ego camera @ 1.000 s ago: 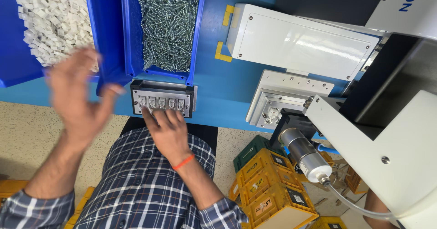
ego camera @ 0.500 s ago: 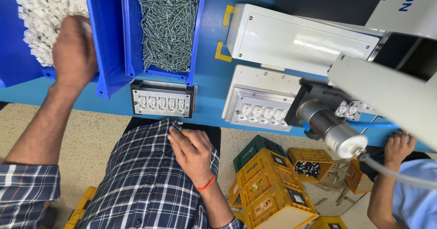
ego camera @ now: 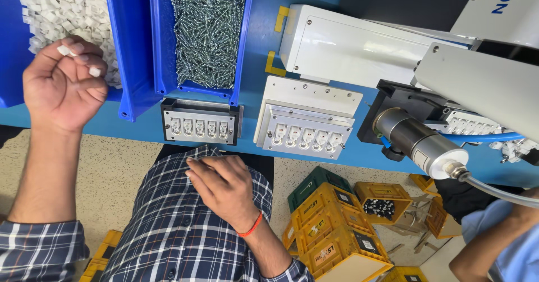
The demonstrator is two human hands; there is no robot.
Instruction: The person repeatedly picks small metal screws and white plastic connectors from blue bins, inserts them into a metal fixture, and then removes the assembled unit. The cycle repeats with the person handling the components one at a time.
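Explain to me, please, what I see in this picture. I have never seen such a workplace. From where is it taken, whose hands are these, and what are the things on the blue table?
The picture comes from a camera worn on a person's head, looking down at their own hands and checked shirt.

The left hand is raised over a blue bin of small white plastic parts and pinches a few of them in its fingers. The right hand holds nothing and rests flat against the shirt, just below the table's edge.

On the blue table there is a second blue bin full of metal screws. In front of it lies a dark fixture with a row of small pockets. Beside it stands a white fixture with a similar row.

At the right is a white machine with a metal cylinder and a hose. Yellow crates stand on the floor. Another person's arm shows at the lower right.
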